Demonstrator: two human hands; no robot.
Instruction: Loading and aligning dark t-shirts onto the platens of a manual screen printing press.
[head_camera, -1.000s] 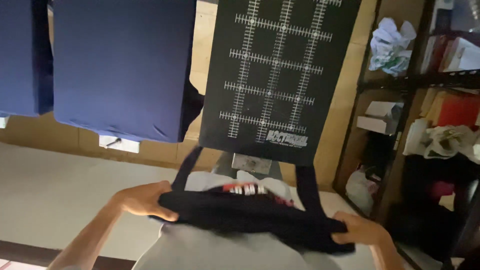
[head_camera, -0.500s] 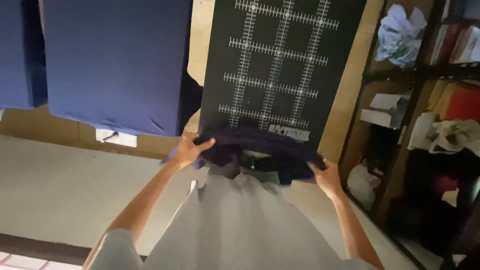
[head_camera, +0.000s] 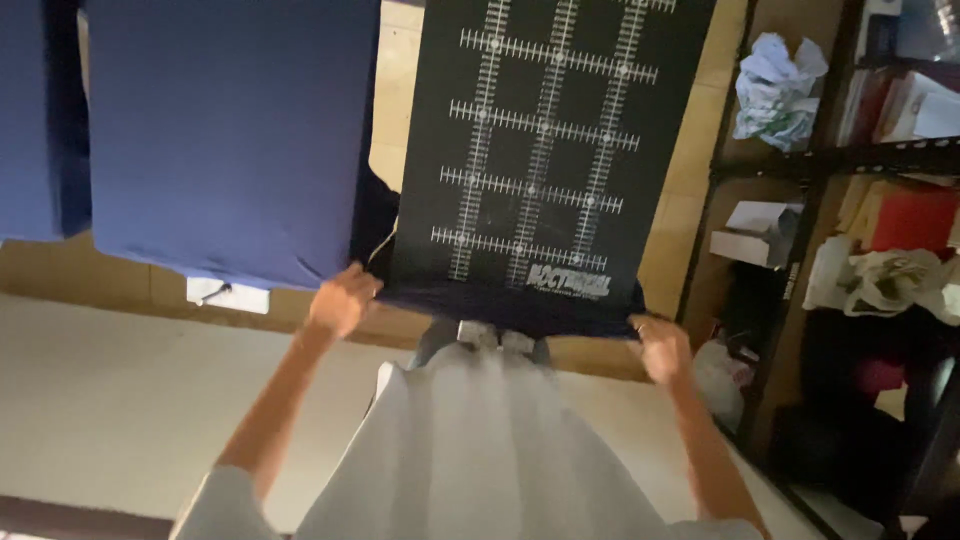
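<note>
Overhead, a person's left hand (head_camera: 342, 300) and right hand (head_camera: 658, 346) each close on one end of a dark garment (head_camera: 505, 303), stretched along the near edge of a black board with a white ruled grid (head_camera: 545, 150), apparently to draw it on squarely. Beside it sits a blue padded board (head_camera: 225, 130). Metal shelves (head_camera: 850, 160) hold crumpled paper (head_camera: 775, 88) and boxes (head_camera: 755, 230)

shirt: light grey, short sleeves | forearms: bare | left hand (head_camera: 342, 300): no glove | right hand (head_camera: 660, 347): no glove
</note>
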